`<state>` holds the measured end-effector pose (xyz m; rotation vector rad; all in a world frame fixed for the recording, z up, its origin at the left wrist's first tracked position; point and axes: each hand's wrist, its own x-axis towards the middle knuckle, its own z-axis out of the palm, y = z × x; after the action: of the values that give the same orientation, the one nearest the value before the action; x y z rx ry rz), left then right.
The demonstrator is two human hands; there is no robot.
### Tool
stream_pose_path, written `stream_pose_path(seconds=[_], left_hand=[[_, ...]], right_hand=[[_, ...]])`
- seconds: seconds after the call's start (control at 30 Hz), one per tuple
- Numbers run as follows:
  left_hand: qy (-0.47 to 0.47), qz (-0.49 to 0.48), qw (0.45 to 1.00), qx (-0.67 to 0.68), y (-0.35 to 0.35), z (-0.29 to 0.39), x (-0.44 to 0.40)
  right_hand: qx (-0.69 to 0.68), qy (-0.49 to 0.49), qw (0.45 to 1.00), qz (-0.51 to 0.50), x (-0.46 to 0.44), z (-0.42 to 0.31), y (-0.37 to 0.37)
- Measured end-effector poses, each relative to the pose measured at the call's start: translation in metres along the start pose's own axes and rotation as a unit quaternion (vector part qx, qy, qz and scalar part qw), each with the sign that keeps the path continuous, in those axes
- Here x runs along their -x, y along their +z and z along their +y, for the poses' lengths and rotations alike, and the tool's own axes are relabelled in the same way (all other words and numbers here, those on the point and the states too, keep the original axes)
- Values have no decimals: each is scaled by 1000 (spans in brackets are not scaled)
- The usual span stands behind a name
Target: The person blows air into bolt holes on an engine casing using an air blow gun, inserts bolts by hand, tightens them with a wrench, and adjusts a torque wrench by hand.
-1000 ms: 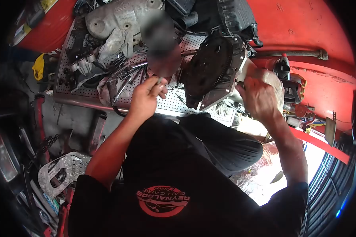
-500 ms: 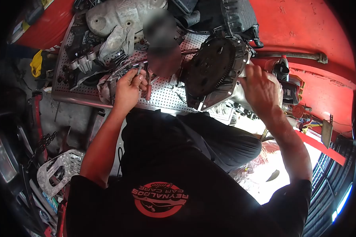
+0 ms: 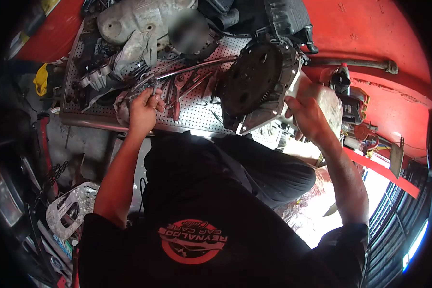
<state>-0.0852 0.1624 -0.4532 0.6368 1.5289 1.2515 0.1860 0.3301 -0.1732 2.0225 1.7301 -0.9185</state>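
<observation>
My left hand [image 3: 145,109] is closed above the front edge of the perforated metal bench [image 3: 197,117]. A small metallic piece shows at its fingertips, too small to name. Beside those fingers lie a long metal bar [image 3: 197,64] and a red-handled ratchet [image 3: 177,96]. My right hand [image 3: 308,117] is curled at the flange of a pale metal transmission housing [image 3: 297,77]; whatever its fingers grip is hidden. On the housing's face is a large dark toothed disc [image 3: 252,79], tilted toward me.
A grey metal cover [image 3: 139,21], a crumpled cloth [image 3: 137,50] and small parts crowd the bench's left. A black plastic part [image 3: 285,21] sits behind the housing. Bottles [image 3: 343,77] stand by the red wall [image 3: 369,38]. A grey perforated panel [image 3: 72,209] lies lower left.
My left hand has moved left, away from the red-handled ratchet. My right hand has slid down along the flange, its fingers more curled. The view has shifted slightly.
</observation>
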Motion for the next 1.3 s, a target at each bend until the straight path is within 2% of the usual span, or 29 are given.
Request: stream_pose_path(seconds=[0.03, 0.07, 0.1, 0.13, 0.23, 0.27, 0.33, 0.37, 0.4, 0.47, 0.5, 0.53, 0.57, 0.6, 0.63, 0.73, 0.77, 0.8, 0.87, 1.0, 1.03, 1.07, 1.1, 1.13, 1.17, 1.2, 1.23, 1.3], left_hand=[[1, -12, 1000, -5, 1, -2, -2], [7, -21, 1000, -8, 3, -1, -8], [9, -23, 1000, -9, 7, 0, -11], [6, -25, 1000, 1, 12, 2, -11], [7, -23, 1000, 8, 19, 11, -15], [13, -21, 1000, 5, 19, 13, -16], [4, -15, 1000, 5, 16, 15, -18], [-2, -15, 1000, 7, 15, 15, -19], [-4, -19, 1000, 6, 15, 13, -18], [9, -12, 1000, 13, 13, 10, -20], [7, -8, 1000, 16, 13, 9, -19], [5, -8, 1000, 15, 13, 9, -18], [0, -11, 1000, 7, 15, 11, -16], [-2, -12, 1000, 0, 16, 12, -17], [4, -10, 1000, 8, 17, 11, -17], [2, -12, 1000, 14, 17, 9, -15], [2, -8, 1000, 15, 16, 8, -14], [11, -4, 1000, 16, 14, 5, -13], [17, -5, 1000, 13, 9, -1, -6], [5, -13, 1000, 2, 2, -8, -8], [1, -15, 1000, 3, 2, -7, -7], [2, -14, 1000, 3, 1, -6, -7], [2, -5, 1000, 2, 1, -6, -6], [3, 4, 1000, 1, 1, -4, -6], [6, 3, 1000, 1, 0, -3, -7], [-12, 8, 1000, 7, 1, -4, -5], [-28, 16, 999, 15, 2, -4, -7], [-11, 1, 1000, 6, 5, -11, -7]], right_hand=[[-3, 4, 1000, -1, 0, 9, 2], [122, -151, 979, 57, -6, 19, 4], [243, -298, 917, 111, -8, 26, 4], [241, -295, 918, 111, -6, 26, 2], [483, -441, 747, 117, -6, 21, -5], [482, -445, 746, 114, -11, 25, -9], [528, -468, 706, 56, -25, 30, -17], [511, -495, 697, 89, -28, 33, -16], [510, -491, 701, 88, -27, 36, -10], [274, -396, 869, 116, -28, 33, 5], [251, -400, 867, 159, -33, 34, 11], [250, -400, 868, 157, -35, 28, 9], [49, -199, 978, 41, -36, 17, 1], [-156, 19, 984, -78, -35, 7, -6], [-157, 21, 984, -79, -28, 2, -6], [11, -78, 997, 9, -3, -7, -2], [126, -330, 931, 91, -10, 14, 1], [254, -522, 773, 256, -16, 34, 3], [531, -498, 660, 188, 0, 23, -14], [540, -497, 662, 151, -25, 30, -28], [540, -457, 689, 159, -27, 33, -24], [540, -458, 688, 160, -36, 43, -21], [517, -433, 722, 156, -37, 47, -19], [453, -388, 790, 143, -32, 43, -16], [334, -296, 888, 106, -25, 36, -13], [179, -192, 963, 62, -20, 31, -10], [68, -118, 990, 43, -15, 28, -5], [-66, -34, 997, 27, -7, 24, 4]])
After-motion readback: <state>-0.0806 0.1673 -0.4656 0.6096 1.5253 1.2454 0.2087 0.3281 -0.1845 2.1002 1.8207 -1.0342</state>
